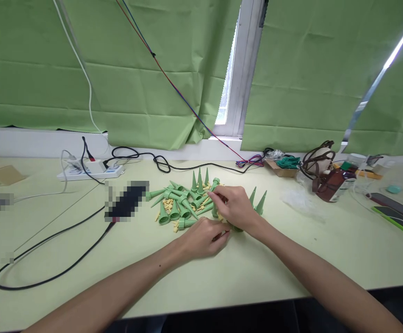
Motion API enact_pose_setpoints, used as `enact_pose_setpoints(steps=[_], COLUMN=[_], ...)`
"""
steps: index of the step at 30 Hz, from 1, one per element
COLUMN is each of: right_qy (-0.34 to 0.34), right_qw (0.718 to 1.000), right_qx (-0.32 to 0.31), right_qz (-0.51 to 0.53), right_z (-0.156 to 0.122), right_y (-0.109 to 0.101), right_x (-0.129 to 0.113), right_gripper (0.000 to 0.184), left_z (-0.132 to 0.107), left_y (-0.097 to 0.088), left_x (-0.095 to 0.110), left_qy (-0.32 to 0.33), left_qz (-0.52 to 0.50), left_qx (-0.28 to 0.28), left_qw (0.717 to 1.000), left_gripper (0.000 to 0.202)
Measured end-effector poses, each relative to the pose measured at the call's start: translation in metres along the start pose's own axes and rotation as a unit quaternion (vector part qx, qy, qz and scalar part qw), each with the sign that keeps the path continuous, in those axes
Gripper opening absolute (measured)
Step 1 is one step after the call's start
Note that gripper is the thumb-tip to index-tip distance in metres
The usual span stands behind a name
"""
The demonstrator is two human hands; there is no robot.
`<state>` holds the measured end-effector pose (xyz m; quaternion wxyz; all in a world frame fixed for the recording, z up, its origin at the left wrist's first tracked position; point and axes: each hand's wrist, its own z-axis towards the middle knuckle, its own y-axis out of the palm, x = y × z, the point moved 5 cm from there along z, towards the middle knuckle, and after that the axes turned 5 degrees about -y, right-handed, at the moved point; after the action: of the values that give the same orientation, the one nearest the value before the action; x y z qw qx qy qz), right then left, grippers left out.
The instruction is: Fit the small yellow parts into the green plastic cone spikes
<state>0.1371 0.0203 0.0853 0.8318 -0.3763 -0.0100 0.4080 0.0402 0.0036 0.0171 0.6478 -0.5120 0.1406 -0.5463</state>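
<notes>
A heap of green plastic cone spikes lies in the middle of the pale green table, mixed with small yellow pieces. Some cones stand upright behind the heap and to the right of my hands. My right hand is closed around a green cone whose top sticks up from my fingers. My left hand is just below it, fingers curled in a pinch against the right hand; what it holds is too small to make out.
A white power strip with black cables sits at the back left, with a blurred dark device beside the heap. At the right are a brown bottle, a small box of clutter and flat dark devices. Green curtains hang behind.
</notes>
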Motion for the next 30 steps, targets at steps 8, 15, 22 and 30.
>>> enact_pose_setpoints(steps=[8, 15, 22, 30], right_qy=[0.094, 0.195, 0.258, 0.283], right_qw=[0.987, 0.953, 0.933, 0.925], right_qx=[0.016, -0.042, -0.080, -0.084], right_qz=[-0.131, -0.228, -0.239, -0.240], right_z=[0.041, 0.063, 0.065, 0.058], right_y=[-0.008, 0.007, 0.026, 0.035], right_x=[0.047, 0.079, 0.107, 0.123], right_gripper=[0.030, 0.027, 0.027, 0.029], left_z=[0.000, 0.000, 0.000, 0.000], left_y=[0.003, 0.004, 0.005, 0.005], left_x=[0.000, 0.000, -0.001, -0.001], left_qy=[0.001, -0.001, -0.006, -0.004], left_qz=[0.006, 0.002, 0.001, 0.007], left_qx=[-0.008, -0.008, -0.010, -0.010], left_qw=[1.000, 1.000, 1.000, 1.000], left_gripper=[0.022, 0.024, 0.021, 0.022])
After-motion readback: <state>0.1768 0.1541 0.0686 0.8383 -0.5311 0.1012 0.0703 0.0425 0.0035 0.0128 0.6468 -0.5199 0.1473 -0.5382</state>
